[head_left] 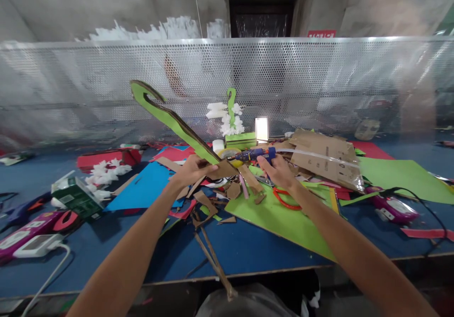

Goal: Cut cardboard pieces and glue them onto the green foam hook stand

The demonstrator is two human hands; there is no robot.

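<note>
My left hand [194,170] is closed on the lower end of a long green cardboard hook [173,121]. Its curled tip points up and to the left, and its cut edges show brown. A small brown cardboard piece [224,169] sits at the hook's lower end, by my left fingers; whether the two are joined I cannot tell. My right hand [278,169] grips a blue glue gun [250,155], its nozzle pointing left at the brown piece. From the gun's rear a long clear glue stick [319,156] sticks out to the right.
Cardboard scraps [205,202] and orange-handled scissors [286,199] lie near a green sheet [283,227]. A smaller green hook [231,104] with white pieces stands behind. Left are a blue sheet [142,187] and green box [76,196]. A perforated metal panel [142,85] borders the back.
</note>
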